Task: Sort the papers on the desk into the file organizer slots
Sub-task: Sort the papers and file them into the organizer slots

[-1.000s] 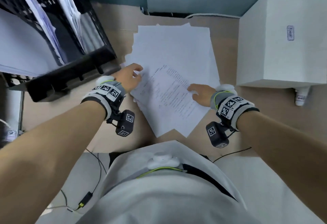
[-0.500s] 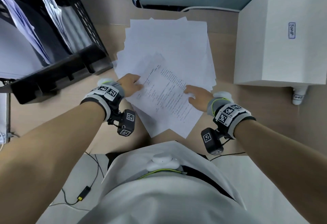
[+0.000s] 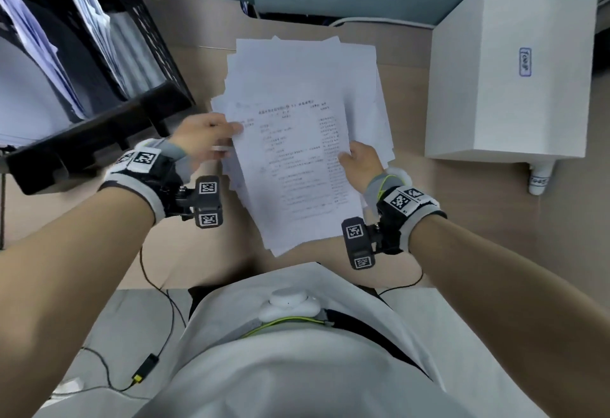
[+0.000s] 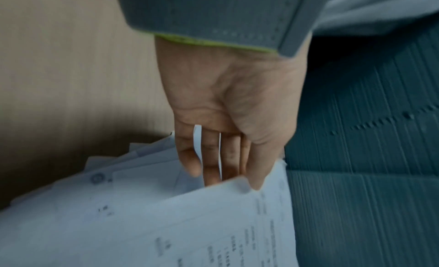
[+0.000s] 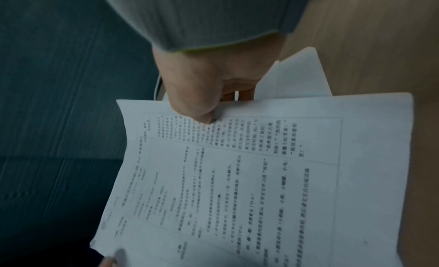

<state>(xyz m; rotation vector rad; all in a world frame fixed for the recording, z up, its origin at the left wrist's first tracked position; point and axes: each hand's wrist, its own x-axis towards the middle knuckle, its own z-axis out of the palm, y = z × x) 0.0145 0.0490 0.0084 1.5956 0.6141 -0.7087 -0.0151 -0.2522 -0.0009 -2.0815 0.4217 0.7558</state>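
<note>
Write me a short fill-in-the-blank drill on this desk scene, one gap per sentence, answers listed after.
1. Both hands hold a stack of ____, the left hand at one edge and the right hand at the other.
2. The top sheet is covered with printed ____.
3. The black file organizer stands on the person's ____ side.
4. The box on the desk is ____ in colour.

Missing words: papers; text; left; white
</note>
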